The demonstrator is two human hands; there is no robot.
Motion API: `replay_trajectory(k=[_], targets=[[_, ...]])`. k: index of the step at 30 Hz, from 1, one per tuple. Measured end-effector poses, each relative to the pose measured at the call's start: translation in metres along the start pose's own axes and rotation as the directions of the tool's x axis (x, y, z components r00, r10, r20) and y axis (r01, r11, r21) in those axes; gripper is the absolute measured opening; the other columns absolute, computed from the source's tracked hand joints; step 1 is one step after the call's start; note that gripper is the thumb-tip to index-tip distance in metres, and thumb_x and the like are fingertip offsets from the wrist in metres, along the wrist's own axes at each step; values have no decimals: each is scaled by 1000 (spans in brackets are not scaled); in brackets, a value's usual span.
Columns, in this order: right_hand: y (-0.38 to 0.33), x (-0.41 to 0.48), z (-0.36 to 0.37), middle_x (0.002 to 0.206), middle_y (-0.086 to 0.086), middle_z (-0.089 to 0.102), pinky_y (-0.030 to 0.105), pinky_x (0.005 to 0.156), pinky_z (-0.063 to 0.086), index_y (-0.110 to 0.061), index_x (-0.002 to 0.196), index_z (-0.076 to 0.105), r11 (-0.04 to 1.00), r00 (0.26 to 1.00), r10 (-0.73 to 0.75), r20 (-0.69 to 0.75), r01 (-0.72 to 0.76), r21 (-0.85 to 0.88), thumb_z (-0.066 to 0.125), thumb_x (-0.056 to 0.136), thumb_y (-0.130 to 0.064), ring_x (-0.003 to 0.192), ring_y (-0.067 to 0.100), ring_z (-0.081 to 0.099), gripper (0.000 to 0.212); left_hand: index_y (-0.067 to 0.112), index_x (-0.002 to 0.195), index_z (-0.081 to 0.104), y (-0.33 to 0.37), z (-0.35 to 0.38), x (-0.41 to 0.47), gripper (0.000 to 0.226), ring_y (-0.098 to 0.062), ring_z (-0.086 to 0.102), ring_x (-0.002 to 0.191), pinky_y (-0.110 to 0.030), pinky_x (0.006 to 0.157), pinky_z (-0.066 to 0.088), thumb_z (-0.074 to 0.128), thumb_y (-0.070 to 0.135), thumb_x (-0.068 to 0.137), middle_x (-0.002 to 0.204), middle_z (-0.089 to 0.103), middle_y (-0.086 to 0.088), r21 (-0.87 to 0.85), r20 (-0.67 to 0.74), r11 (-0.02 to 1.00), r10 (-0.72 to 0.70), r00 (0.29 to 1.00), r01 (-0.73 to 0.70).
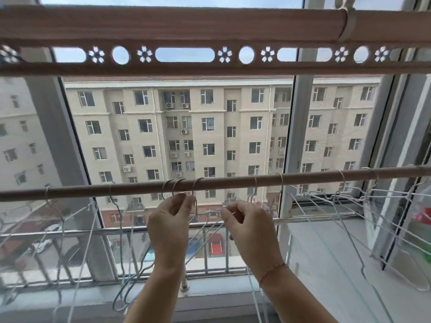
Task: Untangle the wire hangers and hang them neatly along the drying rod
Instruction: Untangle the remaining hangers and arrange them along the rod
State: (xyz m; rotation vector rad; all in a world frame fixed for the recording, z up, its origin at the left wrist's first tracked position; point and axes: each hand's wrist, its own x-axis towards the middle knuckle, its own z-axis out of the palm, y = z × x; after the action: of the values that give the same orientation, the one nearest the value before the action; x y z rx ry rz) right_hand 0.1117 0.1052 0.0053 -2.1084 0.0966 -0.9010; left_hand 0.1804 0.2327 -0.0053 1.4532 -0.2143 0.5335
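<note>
Beneath drying rod point(233, 181), left hand point(168, 224) and right hand point(249, 224) — fingers point(186, 202) pinching wire hangers point(176, 183)

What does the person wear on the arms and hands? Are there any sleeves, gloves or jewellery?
No sleeves show, and neither the left hand nor the right hand wears a glove. A thin pinkish-gold bracelet goes around the right wrist. No watch is visible on either wrist.
</note>
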Motion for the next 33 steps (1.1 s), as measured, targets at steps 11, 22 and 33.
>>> replay_trajectory(k=[11,22,33], targets=[[-20,-8,72,81,1,68,31,75,55,-14,90,66,984,967,105,230,-135,115,63,84,-37,77,16,64,24,14,103,66,0,-69,17,22,-2,63,82,-12,66,44,60,30,89,87,67,10,323,39,944,-83,996,67],[-38,-14,122,75,-5,56,23,61,48,-17,89,49,952,954,292,74,-297,75,68,78,-17,67,11,56,21,19,74,72,-20,-103,40,16,-2,57,42,-12,44,43,64,22,87,60,73,1,325,306,912,-350,885,248],[-56,-21,128,86,9,68,41,77,57,-18,87,53,942,947,318,36,-320,104,60,84,-12,79,24,67,10,13,70,70,-27,-148,67,22,-8,59,42,-17,40,41,61,15,89,57,71,-3,202,319,925,-374,871,323]])
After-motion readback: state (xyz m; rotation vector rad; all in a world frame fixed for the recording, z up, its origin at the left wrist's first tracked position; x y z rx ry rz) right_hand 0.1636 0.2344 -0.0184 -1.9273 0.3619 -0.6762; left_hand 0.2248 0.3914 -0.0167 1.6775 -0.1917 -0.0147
